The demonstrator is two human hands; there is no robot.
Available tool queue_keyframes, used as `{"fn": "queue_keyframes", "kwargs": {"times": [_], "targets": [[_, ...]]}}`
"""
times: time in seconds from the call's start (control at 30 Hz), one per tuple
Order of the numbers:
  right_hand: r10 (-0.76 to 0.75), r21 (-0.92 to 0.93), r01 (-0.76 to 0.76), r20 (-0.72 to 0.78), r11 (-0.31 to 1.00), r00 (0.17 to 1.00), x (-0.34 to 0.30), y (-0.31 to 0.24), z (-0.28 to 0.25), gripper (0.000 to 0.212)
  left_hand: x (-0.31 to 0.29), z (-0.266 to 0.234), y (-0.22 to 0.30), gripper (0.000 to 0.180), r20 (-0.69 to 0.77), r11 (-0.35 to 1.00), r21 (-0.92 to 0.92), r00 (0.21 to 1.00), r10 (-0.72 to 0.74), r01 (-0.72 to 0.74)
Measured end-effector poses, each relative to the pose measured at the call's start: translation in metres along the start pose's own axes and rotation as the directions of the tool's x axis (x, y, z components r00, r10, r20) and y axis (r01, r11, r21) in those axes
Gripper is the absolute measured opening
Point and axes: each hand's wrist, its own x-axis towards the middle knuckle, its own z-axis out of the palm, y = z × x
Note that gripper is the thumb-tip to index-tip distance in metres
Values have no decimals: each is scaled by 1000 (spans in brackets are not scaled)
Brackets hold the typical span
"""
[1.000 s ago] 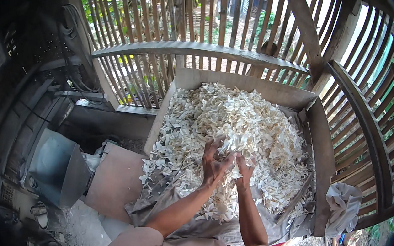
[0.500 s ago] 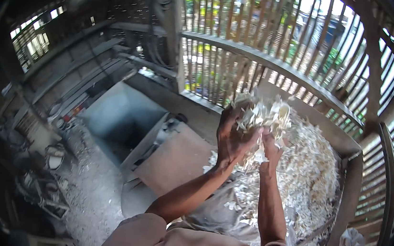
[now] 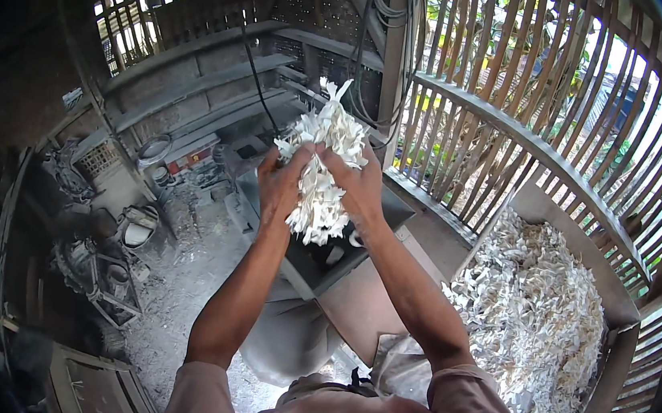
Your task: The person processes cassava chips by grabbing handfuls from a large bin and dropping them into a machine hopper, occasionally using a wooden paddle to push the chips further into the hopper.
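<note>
Upper centre of the frame: left hand (image 3: 278, 185) and right hand (image 3: 359, 187) each close their grip around one bundle of white shavings (image 3: 321, 165), raised above a dark metal hopper (image 3: 317, 265). More shavings fill the wooden bin (image 3: 555, 222) at right.

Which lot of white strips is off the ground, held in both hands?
The bundle, gripped between the left hand and right hand above the grey hopper. The other lot lies loose in the bin on the right.

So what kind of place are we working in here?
Probably a small rural processing shed. Slatted bamboo walls let daylight in, a wooden bin holds white shreds, and both hands hold a bundle of shreds over a metal hopper.
</note>
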Motion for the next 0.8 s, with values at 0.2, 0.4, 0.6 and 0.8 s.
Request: {"fn": "queue_keyframes", "kwargs": {"times": [0.2, 0.4, 0.6, 0.8], "targets": [[-134, -166, 132, -2, 977, 991, 3, 12, -2, 48, 28, -19, -20, 36, 209, 986, -136, 971, 119, -92], [-206, -300, 203, 23, 932, 978, 4, 11, -2, 49, 46, -33, -31, 47, 255, 976, -25, 943, 215, -216], [-224, -304, 239, 83, 922, 971, 6, 17, -5, 52, 49, -41, -31, 51, 255, 963, 7, 932, 259, -270], [-238, -353, 260, 105, 899, 965, 1, 14, -9, 53, 49, -43, -31, 52, 268, 946, 0, 911, 313, -325]]}}
